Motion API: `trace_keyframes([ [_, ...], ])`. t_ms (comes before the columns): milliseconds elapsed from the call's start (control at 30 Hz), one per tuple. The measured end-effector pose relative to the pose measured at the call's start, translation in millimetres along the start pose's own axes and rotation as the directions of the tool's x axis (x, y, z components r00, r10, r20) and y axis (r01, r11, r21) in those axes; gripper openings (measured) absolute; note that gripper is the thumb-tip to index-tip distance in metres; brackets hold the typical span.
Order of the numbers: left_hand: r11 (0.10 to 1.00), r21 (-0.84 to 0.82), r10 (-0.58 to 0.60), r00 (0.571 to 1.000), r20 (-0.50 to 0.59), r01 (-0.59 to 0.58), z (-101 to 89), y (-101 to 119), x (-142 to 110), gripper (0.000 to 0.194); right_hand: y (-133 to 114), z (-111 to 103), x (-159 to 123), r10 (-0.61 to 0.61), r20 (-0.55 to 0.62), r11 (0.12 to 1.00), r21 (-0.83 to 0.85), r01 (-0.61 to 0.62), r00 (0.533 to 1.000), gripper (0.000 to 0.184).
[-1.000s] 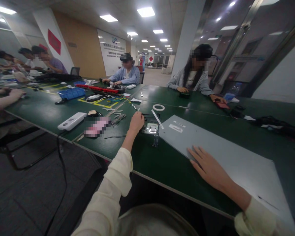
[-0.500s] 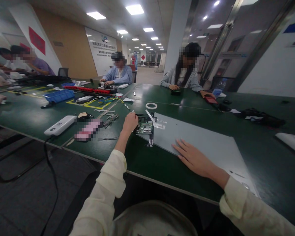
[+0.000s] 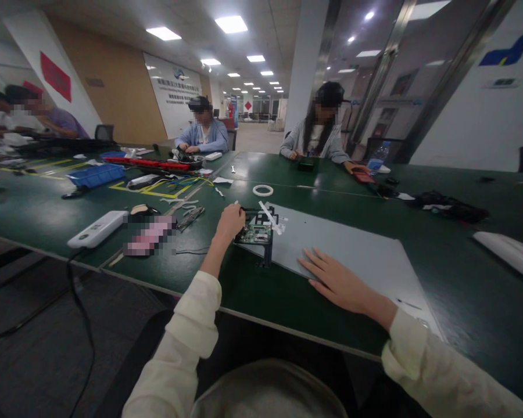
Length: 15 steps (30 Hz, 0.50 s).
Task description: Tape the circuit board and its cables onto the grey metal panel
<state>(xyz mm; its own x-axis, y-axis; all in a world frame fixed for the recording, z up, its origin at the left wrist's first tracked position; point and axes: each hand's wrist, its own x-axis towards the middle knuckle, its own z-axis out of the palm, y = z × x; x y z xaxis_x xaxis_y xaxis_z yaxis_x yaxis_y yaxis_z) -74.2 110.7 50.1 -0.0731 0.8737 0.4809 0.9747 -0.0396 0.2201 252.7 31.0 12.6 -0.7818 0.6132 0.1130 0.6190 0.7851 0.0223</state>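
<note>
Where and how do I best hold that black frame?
I'd take the black frame by its far left corner, from the left, where the left grip is: that should clear the circuit board in its middle and the white strip across its far right.

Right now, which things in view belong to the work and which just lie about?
Likely in use: circuit board, black frame at the left hand; grey panel under the right hand.
Seemingly lying about: white ring, blue tray, pink item, white box.

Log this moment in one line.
left hand: holding black frame with circuit board | right hand: flat on gray panel | beyond frame: white ring
</note>
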Motion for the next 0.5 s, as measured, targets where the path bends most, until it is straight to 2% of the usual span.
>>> trace_keyframes([
  [500, 1.000, -0.013, 0.009, 0.998, 0.055, -0.009, -1.4, 3.5, -3.3, 0.025, -6.2, -5.0, -4.2, -0.039, -0.003, 0.998, 0.050, 0.039, 0.999, 0.051],
])
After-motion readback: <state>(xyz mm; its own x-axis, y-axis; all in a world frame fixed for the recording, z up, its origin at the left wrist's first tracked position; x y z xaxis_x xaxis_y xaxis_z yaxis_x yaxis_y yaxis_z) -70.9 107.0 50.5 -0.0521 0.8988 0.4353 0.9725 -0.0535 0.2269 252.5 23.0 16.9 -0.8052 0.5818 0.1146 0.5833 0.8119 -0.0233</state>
